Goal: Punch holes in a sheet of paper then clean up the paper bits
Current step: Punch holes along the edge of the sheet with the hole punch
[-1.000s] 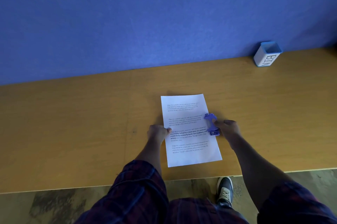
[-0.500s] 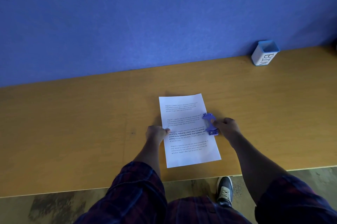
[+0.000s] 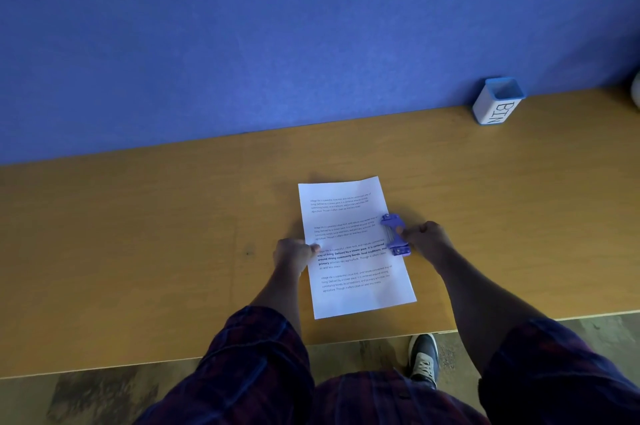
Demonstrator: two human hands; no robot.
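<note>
A white printed sheet of paper (image 3: 349, 265) lies flat on the wooden table (image 3: 138, 251), long side running away from me. A small purple hole punch (image 3: 394, 234) sits over the sheet's right edge, about halfway up. My right hand (image 3: 427, 237) grips the punch from the right, fingers curled around it. My left hand (image 3: 294, 253) is curled at the sheet's left edge, its thumb pressing down on the paper. No paper bits are visible on the table.
A white cup with a blue rim, labelled BIN (image 3: 497, 102), stands at the back right against the blue wall (image 3: 277, 44). The table's front edge runs just below the sheet; my shoe (image 3: 423, 359) shows on the floor beneath.
Both hands, the sheet and the punch keep the same pose. Only my head has shifted a little, sliding the scene slightly left in the frame.
</note>
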